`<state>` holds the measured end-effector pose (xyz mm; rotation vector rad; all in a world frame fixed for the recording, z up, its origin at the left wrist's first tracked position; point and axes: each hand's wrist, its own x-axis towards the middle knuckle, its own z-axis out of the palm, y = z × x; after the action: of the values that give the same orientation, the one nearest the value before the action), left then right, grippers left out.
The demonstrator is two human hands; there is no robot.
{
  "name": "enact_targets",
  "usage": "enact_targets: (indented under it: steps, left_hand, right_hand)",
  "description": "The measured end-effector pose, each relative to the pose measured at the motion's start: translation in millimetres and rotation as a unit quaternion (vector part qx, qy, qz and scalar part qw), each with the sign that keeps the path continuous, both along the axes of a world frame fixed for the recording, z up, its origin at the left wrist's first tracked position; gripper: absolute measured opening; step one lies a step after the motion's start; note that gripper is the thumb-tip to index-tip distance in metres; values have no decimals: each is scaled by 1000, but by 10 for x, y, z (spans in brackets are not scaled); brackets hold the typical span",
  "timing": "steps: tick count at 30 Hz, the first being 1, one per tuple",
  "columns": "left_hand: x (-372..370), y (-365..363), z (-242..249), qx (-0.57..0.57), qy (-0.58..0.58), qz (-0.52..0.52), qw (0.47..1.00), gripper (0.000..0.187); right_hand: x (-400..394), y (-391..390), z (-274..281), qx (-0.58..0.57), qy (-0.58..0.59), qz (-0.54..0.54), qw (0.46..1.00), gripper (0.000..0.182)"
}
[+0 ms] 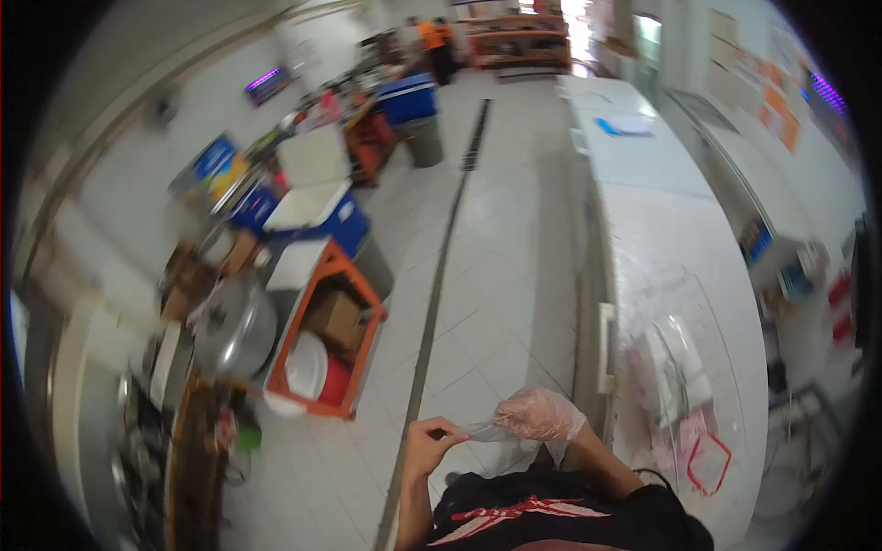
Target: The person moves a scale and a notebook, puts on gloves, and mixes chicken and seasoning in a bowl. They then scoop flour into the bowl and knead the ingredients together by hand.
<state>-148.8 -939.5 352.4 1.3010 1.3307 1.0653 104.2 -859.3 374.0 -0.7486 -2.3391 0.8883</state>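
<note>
In front of my body, a thin clear plastic glove (pixel 483 430) is stretched between my two hands. My left hand (pixel 430 445), bare, pinches one end of it between thumb and fingers. The other end is gripped in my right hand (pixel 542 413), which wears a similar clear plastic glove, loose and wrinkled around the wrist. The fingers of my right hand are curled closed. To the right of that hand, a clear plastic packet (pixel 675 363) with white contents lies on the long white counter-like top (pixel 643 248). A red angular loop (pixel 709 464) lies nearer me.
An orange-framed stand (pixel 342 266) holds a cardboard box (pixel 334 320) and a red-and-white tub (pixel 319 369). Behind it stands an open blue cooler (pixel 344 223). A dark drain strip (pixel 432 312) runs along the tiled floor. A person in orange (pixel 432 39) is far back.
</note>
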Motion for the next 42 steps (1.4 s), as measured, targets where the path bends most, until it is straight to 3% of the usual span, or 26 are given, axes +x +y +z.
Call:
enact_targets:
  steps: [3, 5, 7, 10, 11, 13, 15, 19, 20, 22, 23, 27, 28, 32, 35, 36, 39, 42]
  left_hand:
    - [-529, -291, -368, -14, 62, 97, 993, 8]
    - [-793, -528, -273, 23, -36, 201, 979, 15]
    - [-1210, -805, -386, 57, -49, 273, 959, 16]
    - [-1778, -1509, -563, 36, -41, 364, 930, 18]
    - [-1956, -1665, -610, 20, -36, 390, 920, 19]
    - [-2196, -1933, -584, 57, -69, 515, 852, 25]
    - [-2428, -2177, -479, 70, -59, 622, 778, 29]
    - [-2655, -2275, -674, 145, -131, 631, 750, 34]
    - [-2757, -2305, -876, 163, -47, 628, 760, 36]
    - [-3017, -2465, -869, 94, 0, 629, 771, 36]
    - [-3187, -2549, -857, 57, 24, 627, 776, 37]
    - [-4015, -2797, -894, 95, -134, 625, 763, 44]
    - [-4247, -2820, -889, 142, -192, 636, 733, 39]
    - [-5091, -2915, -656, 84, -149, 693, 700, 24]
    - [-5734, -2930, -638, 71, -96, 725, 678, 16]
    - [-5900, -2942, -655, 31, -62, 747, 662, 23]
    - [-6317, -3015, -711, -40, -20, 767, 640, 31]
    - [-6804, -3022, -752, -20, -98, 785, 611, 40]
  right_hand:
    - [-624, -5, 53, -19, -33, 51, 998, 13]
    - [-1166, -33, -8, -27, -42, 105, 993, 14]
    - [-1787, -94, -123, -24, -5, 143, 989, 16]
    - [-2791, -537, 83, 185, 121, 136, 966, 7]
    - [-3075, -625, 115, 192, 126, 109, 967, 9]
    - [-3531, -805, 105, 196, 138, 40, 970, 15]
    - [-3913, -1004, -11, 77, 55, 154, 984, 16]
    - [-4790, -1589, -89, -193, -64, 352, 914, 17]
    - [-4977, -1632, -157, -224, -76, 381, 894, 18]
    - [-5415, -1683, -381, -285, -91, 438, 848, 20]
    - [-5664, -1692, -459, -262, -101, 456, 845, 20]
    - [-6669, -1757, -732, -221, -80, 502, 832, 18]
    - [-6956, -1776, -743, -222, -61, 510, 829, 17]
    - [-8072, -1869, -492, -199, -48, 594, 778, 19]
    - [-8779, -1925, -369, -348, -90, 630, 689, 23]
    - [-8986, -1926, -403, -297, -51, 642, 705, 23]
    - [-9526, -1957, -723, -352, -109, 646, 669, 20]
    - [-10088, -2012, -914, -445, -155, 623, 625, 16]
